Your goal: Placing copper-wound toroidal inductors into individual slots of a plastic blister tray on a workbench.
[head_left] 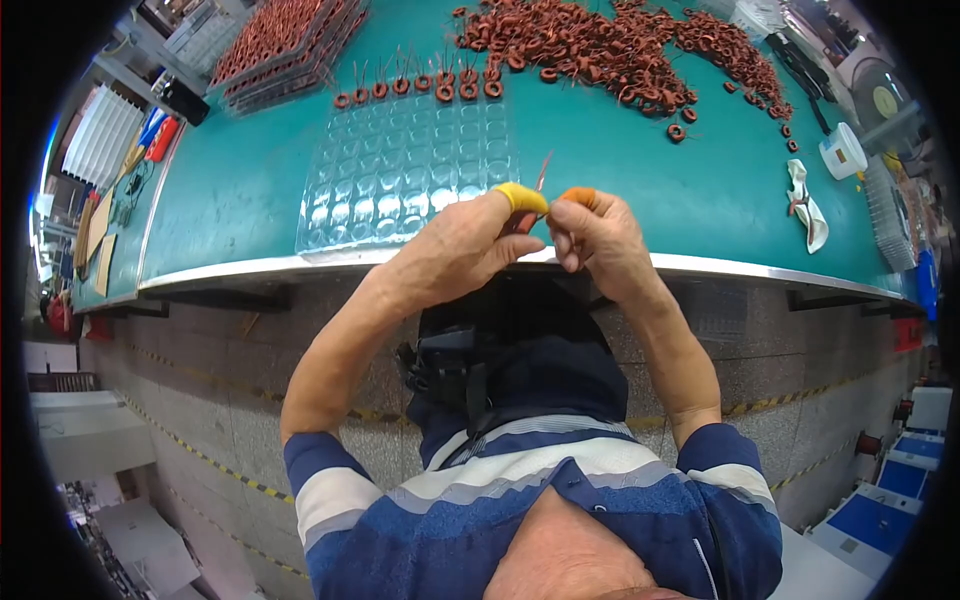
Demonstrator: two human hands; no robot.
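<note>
My left hand (475, 232), a yellow cot on its finger, pinches a reddish-brown ring coil (522, 222); most of it is hidden by the fingers, and its red wire end sticks up. Close against it, my right hand (603, 232) has an orange cot and closed fingertips; whatever they pinch is too small to make out. Beyond my left hand lies a clear plastic tray (375, 165) with round pockets. Several ring coils (423, 83) with upright wire ends fill its far rows.
A large heap of ring coils (600, 55) covers the table's far side. Stacked full trays (285, 45) stand far left. At the right are a white tub (843, 151), a white cloth (808, 205) and stacked clear trays (890, 215). The table's near edge (720, 267) runs below my hands.
</note>
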